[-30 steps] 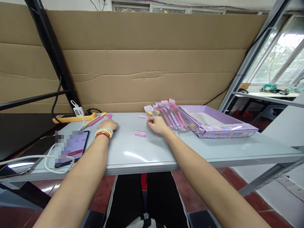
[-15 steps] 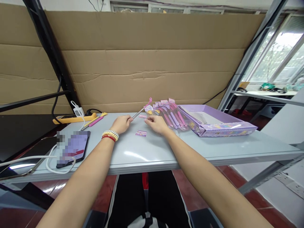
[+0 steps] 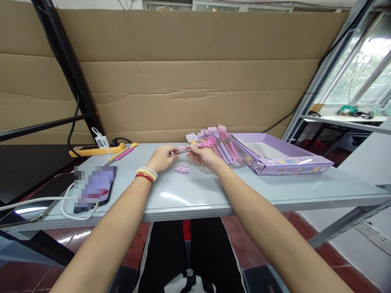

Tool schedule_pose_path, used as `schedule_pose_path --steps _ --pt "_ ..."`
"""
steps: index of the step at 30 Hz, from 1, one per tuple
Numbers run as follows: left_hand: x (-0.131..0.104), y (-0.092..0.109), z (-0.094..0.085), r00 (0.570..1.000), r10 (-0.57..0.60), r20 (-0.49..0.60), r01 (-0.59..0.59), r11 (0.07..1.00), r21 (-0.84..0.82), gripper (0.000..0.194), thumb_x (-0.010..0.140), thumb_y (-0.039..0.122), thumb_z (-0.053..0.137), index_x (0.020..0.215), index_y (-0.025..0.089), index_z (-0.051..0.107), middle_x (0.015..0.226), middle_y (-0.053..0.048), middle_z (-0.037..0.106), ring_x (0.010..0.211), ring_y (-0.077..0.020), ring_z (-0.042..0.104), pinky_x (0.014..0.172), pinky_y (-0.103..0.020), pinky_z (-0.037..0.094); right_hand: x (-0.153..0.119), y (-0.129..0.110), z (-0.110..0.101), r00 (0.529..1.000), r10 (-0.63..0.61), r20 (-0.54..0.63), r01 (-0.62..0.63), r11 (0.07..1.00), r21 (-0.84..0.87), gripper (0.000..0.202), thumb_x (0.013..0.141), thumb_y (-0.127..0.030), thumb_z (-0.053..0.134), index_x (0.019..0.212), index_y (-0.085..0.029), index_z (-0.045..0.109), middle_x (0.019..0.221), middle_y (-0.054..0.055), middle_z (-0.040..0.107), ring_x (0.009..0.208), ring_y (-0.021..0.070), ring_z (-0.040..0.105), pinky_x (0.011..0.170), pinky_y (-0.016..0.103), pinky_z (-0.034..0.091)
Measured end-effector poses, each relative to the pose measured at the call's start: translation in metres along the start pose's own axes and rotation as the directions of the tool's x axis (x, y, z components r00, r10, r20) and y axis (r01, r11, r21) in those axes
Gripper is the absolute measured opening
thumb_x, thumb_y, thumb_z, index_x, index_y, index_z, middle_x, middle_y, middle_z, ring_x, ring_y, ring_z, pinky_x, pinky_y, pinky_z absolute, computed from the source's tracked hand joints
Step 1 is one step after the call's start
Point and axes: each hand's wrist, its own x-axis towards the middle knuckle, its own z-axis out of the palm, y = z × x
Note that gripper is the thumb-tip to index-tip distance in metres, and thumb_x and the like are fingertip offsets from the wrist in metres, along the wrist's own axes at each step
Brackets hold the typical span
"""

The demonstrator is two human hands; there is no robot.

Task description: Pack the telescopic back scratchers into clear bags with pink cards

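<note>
My left hand (image 3: 165,158) pinches the silver end of a slim pen-like stick with a pink, looped-looking top (image 3: 209,141). Its metal shaft (image 3: 183,151) runs between my two hands above the desk. Closed near the pink end, the fingers of my right hand (image 3: 203,156) grip the same stick. Something clear, like a plastic bag, shows under my right hand, partly hidden. A small purple printed card (image 3: 182,169) lies flat just below my hands. Right behind my right hand is a row of pink and purple pen-like sticks (image 3: 224,148) in clear bags with printed tops.
An open purple box (image 3: 293,165) stands at the right of the grey desk (image 3: 183,203). At the left lie a phone (image 3: 97,189), white cables, a yellow power strip (image 3: 97,151) and pink and yellow sticks (image 3: 124,154). A cardboard sheet (image 3: 195,81) rises behind the desk.
The stick's pink top has come down and to the right, near my right hand. My right hand, earlier apart from the stick, now grips it. My left hand has shifted slightly right.
</note>
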Motion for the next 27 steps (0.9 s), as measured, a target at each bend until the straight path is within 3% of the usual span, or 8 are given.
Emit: schedule_pose_path --steps 3,9,12,15,17,21,23,27 --pt "-0.001 -0.002 0.002 0.999 -0.050 0.007 0.050 0.997 0.052 0.039 0.078 0.028 0.058 0.116 0.017 0.063 0.108 -0.007 0.068 0.092 -0.0203 0.060 0.086 -0.032 0.046 0.001 -0.003 -0.002 0.990 -0.045 -0.134 0.054 0.997 0.061 0.032 0.077 -0.045 0.070 0.084 -0.014 0.063 0.062 0.000 0.061 0.045 0.0073 0.053 0.035 0.017 0.033" --pt "0.001 -0.011 0.007 0.975 -0.117 0.186 0.090 0.985 0.147 0.030 0.079 0.033 0.056 0.103 0.020 0.068 0.106 -0.007 0.069 0.096 -0.0223 0.061 0.087 -0.032 0.046 0.002 -0.012 -0.008 0.931 -0.074 -0.356 0.119 0.987 0.107 0.044 0.075 -0.058 0.068 0.075 -0.015 0.057 0.050 -0.004 0.052 0.038 0.0053 0.044 0.033 0.017 0.028" --pt "0.002 -0.020 0.006 0.960 -0.243 0.137 0.202 0.944 0.261 0.034 0.080 0.033 0.052 0.107 0.019 0.067 0.115 -0.011 0.065 0.107 -0.0265 0.058 0.093 -0.035 0.045 0.001 -0.013 -0.007 0.910 -0.074 -0.408 0.123 0.988 0.096 0.047 0.074 -0.062 0.066 0.072 -0.016 0.054 0.046 -0.006 0.047 0.036 0.0053 0.042 0.033 0.017 0.027" --pt "0.002 -0.033 0.001 0.918 -0.396 -0.004 0.376 0.867 0.327 0.042 0.079 0.031 0.051 0.115 0.015 0.064 0.124 -0.016 0.060 0.115 -0.0317 0.054 0.095 -0.040 0.044 0.000 -0.013 -0.004 0.911 -0.077 -0.406 0.119 0.990 0.079 0.048 0.075 -0.062 0.065 0.070 -0.016 0.055 0.043 -0.006 0.044 0.035 0.0054 0.040 0.032 0.017 0.026" --pt "0.002 -0.043 -0.004 0.856 -0.498 -0.138 0.513 0.791 0.334 0.045 0.077 0.028 0.051 0.117 0.010 0.062 0.124 -0.021 0.058 0.116 -0.0348 0.052 0.095 -0.043 0.043 0.000 -0.012 -0.002 0.914 -0.081 -0.398 0.112 0.992 0.055 0.047 0.075 -0.061 0.065 0.070 -0.016 0.056 0.043 -0.006 0.044 0.035 0.0055 0.040 0.032 0.017 0.027" --pt "0.003 -0.061 -0.012 0.658 -0.662 -0.360 0.752 0.601 0.269 0.051 0.074 0.029 0.053 0.116 0.001 0.060 0.125 -0.028 0.053 0.120 -0.0380 0.047 0.099 -0.047 0.038 0.000 -0.008 -0.001 0.922 -0.083 -0.379 0.093 0.996 0.008 0.045 0.076 -0.060 0.064 0.069 -0.016 0.055 0.044 -0.005 0.044 0.034 0.0059 0.039 0.032 0.018 0.027" --pt "0.003 -0.069 -0.014 0.576 -0.714 -0.399 0.816 0.533 0.223 0.056 0.071 0.033 0.055 0.116 0.000 0.059 0.130 -0.029 0.048 0.126 -0.0396 0.041 0.102 -0.049 0.033 0.001 -0.006 -0.001 0.926 -0.084 -0.367 0.086 0.996 -0.009 0.045 0.076 -0.060 0.064 0.069 -0.016 0.055 0.043 -0.005 0.044 0.034 0.0059 0.039 0.032 0.018 0.027" --pt "-0.001 -0.084 -0.018 0.455 -0.794 -0.404 0.890 0.423 0.170 0.064 0.067 0.036 0.057 0.122 0.003 0.057 0.146 -0.029 0.033 0.138 -0.0424 0.023 0.108 -0.056 0.020 0.001 -0.005 -0.001 0.927 -0.087 -0.366 0.086 0.996 -0.019 0.044 0.077 -0.058 0.064 0.070 -0.016 0.056 0.044 -0.006 0.045 0.034 0.0053 0.039 0.032 0.017 0.028"
